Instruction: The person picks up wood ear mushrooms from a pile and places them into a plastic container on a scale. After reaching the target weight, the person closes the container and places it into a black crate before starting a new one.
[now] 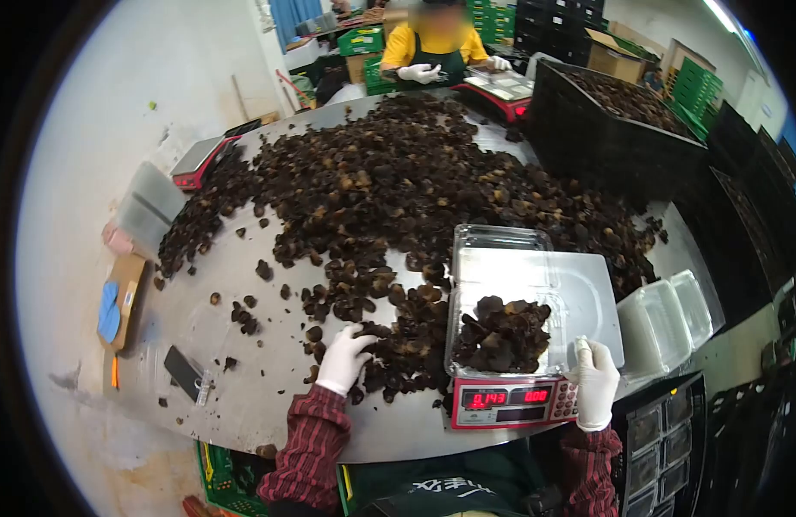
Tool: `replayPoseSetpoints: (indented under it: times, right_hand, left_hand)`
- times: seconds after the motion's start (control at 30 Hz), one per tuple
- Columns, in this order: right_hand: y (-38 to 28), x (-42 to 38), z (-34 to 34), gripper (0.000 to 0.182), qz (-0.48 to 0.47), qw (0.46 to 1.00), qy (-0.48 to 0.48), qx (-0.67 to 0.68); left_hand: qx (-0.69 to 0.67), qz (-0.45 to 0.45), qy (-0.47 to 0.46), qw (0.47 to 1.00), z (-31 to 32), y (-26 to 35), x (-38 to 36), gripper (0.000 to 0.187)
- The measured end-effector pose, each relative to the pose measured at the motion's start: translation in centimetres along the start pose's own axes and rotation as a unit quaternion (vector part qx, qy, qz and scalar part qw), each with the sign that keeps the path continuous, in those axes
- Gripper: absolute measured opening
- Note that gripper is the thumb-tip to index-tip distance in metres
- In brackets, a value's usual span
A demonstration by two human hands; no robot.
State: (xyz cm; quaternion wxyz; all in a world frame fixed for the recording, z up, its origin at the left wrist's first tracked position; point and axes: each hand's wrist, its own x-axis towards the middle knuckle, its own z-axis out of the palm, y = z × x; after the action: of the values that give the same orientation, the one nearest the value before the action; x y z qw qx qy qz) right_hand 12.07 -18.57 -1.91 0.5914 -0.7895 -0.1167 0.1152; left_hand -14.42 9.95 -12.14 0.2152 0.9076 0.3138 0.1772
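My left hand (344,358), in a white glove, rests at the near edge of a pile of black wood ear mushrooms (415,332). Its fingers are slightly bent and apart, the tips touching the mushrooms. My right hand (596,385), also gloved, is at the right edge of a red digital scale (505,414). Those fingers are curled together, and whatever is inside them is hidden. On the scale's metal plate (580,297) sits an open clear plastic box (501,237) with a clump of wood ear (504,334) in its near part. The display reads 0.143 and 0.00.
Stacked clear boxes (656,323) stand right of the scale. A black crate (618,129) of mushrooms is at the back right. Across the table, a person (432,52) in white gloves is beside another scale (501,93). A phone (184,374) lies at left.
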Motion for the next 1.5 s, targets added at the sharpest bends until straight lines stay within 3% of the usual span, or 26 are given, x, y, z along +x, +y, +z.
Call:
replayPoseSetpoints:
  times: [0.07,0.2,0.3,0.37,0.43,0.5,0.57,0.63,0.7,0.83,1.0,1.1,1.23,1.37,1.43,1.5]
  right_hand:
    - [0.3,0.1,-0.2,0.021,-0.016,1.0,0.001,-0.014]
    - [-0.1,0.1,-0.3,0.022,0.006,1.0,0.006,-0.025]
    - [-0.2,0.0,0.2,0.022,-0.027,0.999,0.016,-0.015]
    - [1.3,0.4,0.1,0.023,-0.064,0.996,0.0,-0.062]
    - [0.7,0.0,0.8,0.023,-0.059,0.996,-0.037,-0.06]
    - [1.2,0.1,0.9,0.023,-0.039,0.997,-0.047,-0.044]
    - [0.1,-0.3,0.7,0.024,-0.02,0.997,-0.057,-0.053]
    - [0.6,-0.3,0.0,0.023,-0.055,0.998,-0.026,-0.024]
    - [0.5,-0.2,-0.4,0.022,-0.025,1.0,0.01,-0.012]
    - [0.5,0.1,-1.2,0.021,0.007,1.0,0.013,-0.017]
    - [-0.4,-0.4,-0.7,0.017,-0.008,0.999,0.031,-0.004]
    - [-1.1,-0.6,-0.4,0.017,-0.037,0.999,0.028,-0.014]
    - [-1.0,-0.8,-0.2,0.016,-0.058,0.997,0.029,-0.029]
    - [-0.5,-1.1,-0.4,0.015,-0.059,0.998,0.019,-0.032]
    - [-0.1,-1.1,-0.7,0.014,-0.098,0.994,0.018,-0.048]
    - [-1.1,-1.3,-0.9,0.015,-0.075,0.996,0.023,-0.034]
  left_hand:
    - [-0.086,-0.047,0.02,0.995,-0.4,-0.2,-0.2,0.02]
    - [-0.197,-0.076,0.074,0.975,-1.4,0.5,1.0,0.02]
    - [-0.287,-0.059,0.082,0.953,-4.0,7.4,3.2,0.025]
    - [-0.344,0.023,0.088,0.935,-4.2,11.8,4.6,0.028]
    - [-0.236,0.179,0.054,0.954,-3.9,15.1,6.2,0.031]
    - [-0.112,0.282,-0.062,0.951,-2.2,16.1,7.4,0.038]
    - [-0.037,0.265,-0.107,0.958,-2.4,16.9,6.9,0.039]
    - [-0.26,0.214,-0.049,0.94,-3.2,16.8,6.8,0.038]
    - [-0.277,0.154,0.024,0.948,-3.7,15.5,5.8,0.033]
    - [-0.199,0.047,0.111,0.973,-2.4,10.6,2.4,0.024]
    - [-0.187,-0.064,0.091,0.976,-0.7,6.6,-2.8,0.024]
    - [-0.153,-0.079,0.08,0.982,-0.6,6.0,-3.9,0.024]
    - [-0.146,-0.044,0.088,0.984,-0.3,7.2,-2.3,0.026]
    - [-0.008,0.121,0.077,0.99,1.3,9.5,0.9,0.042]
    - [0.055,0.155,0.024,0.986,3.1,8.7,1.8,0.043]
    - [0.029,0.146,0.007,0.989,4.4,7.4,2.2,0.039]
